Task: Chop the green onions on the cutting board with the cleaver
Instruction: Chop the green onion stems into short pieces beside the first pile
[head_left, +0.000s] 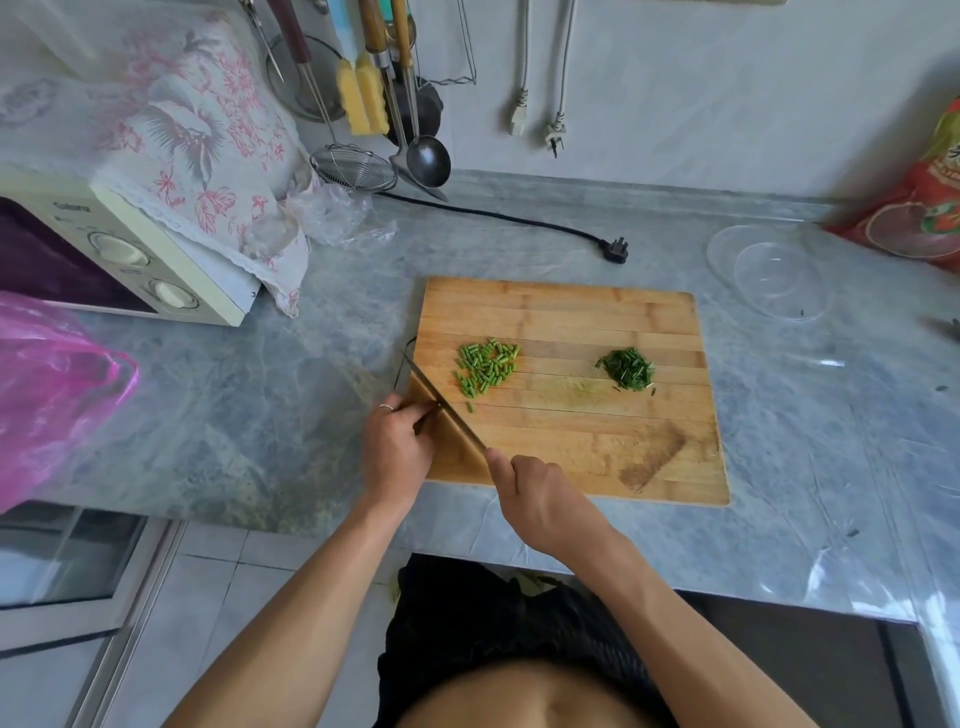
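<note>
A wooden cutting board (571, 322) lies on the grey marble counter. On its left part sits a pile of light green chopped pieces (485, 366); to the right is a smaller heap of dark green, finely chopped green onions (627, 368). My right hand (540, 501) grips the handle of the cleaver (441, 402), whose blade runs diagonally up-left along the board's left edge, seen nearly edge-on. My left hand (396, 441) is at the blade's left side, fingers touching it near the middle. A ring is on that hand.
A clear glass bowl (769, 270) stands right of the board. A microwave (119, 254) under a floral cloth is at the left, with a pink plastic bag (52, 384) below it. A black plug (615, 249) and cord lie behind the board. Utensils hang on the wall.
</note>
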